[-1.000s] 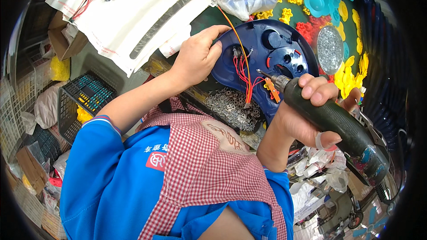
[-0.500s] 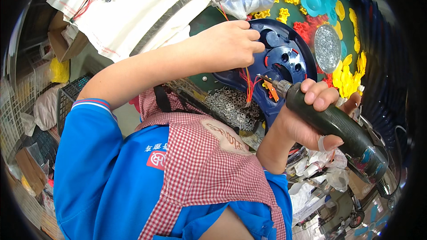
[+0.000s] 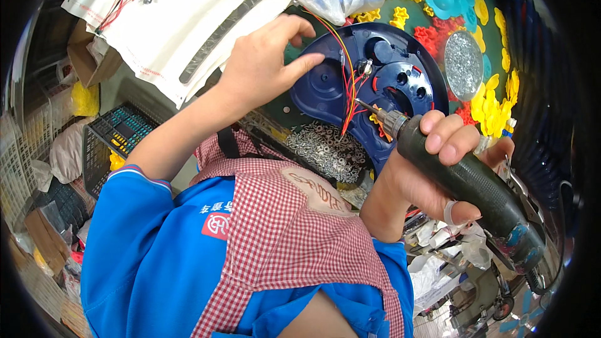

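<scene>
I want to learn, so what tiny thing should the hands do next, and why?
Perhaps the left hand should nudge the thin red and yellow wires aside. It looks empty, while the right hand holds a dark, thick-handled electric screwdriver whose metal tip appears close to those wires, over the dark blue plastic shell.

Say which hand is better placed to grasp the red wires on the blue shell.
Probably the left hand: it looks empty and open by the blue shell, while the right hand grips the power screwdriver.
</scene>
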A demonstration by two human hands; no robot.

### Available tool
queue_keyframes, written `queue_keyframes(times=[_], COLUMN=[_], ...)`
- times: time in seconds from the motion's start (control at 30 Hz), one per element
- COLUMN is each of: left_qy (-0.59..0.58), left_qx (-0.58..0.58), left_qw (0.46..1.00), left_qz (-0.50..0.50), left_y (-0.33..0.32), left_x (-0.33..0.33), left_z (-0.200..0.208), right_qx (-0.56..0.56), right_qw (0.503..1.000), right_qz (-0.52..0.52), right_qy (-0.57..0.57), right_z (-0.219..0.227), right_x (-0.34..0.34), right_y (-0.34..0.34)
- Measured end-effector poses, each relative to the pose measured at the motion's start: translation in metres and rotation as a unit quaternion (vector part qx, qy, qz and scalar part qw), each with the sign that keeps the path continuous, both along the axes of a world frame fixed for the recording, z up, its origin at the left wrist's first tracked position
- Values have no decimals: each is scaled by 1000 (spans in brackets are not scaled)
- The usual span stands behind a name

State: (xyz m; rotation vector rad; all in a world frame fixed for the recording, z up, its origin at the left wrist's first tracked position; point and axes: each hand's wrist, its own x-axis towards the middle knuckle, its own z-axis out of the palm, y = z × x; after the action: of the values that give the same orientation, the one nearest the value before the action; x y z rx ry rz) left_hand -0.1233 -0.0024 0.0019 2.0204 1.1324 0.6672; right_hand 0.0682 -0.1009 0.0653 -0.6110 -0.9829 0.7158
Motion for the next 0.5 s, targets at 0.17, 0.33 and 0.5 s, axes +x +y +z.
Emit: queue_keyframes(times=[0.17, 0.33, 0.5], left_qy=[-56, -51, -95], left_qx=[-227, -240, -134], left_qw=[972, 969, 986], left_qz=[13, 11, 25], left_y=[-14, -17, -20], left_x=[3, 4, 10], left_z=[-16, -8, -25], right_qx=[2, -2, 4], right_qw=[999, 999, 998], right_qz=[18, 28, 29], right_qy=[-28, -33, -53], right_z=[-2, -7, -16], right_x=[-6, -6, -9], right_y=[7, 6, 9])
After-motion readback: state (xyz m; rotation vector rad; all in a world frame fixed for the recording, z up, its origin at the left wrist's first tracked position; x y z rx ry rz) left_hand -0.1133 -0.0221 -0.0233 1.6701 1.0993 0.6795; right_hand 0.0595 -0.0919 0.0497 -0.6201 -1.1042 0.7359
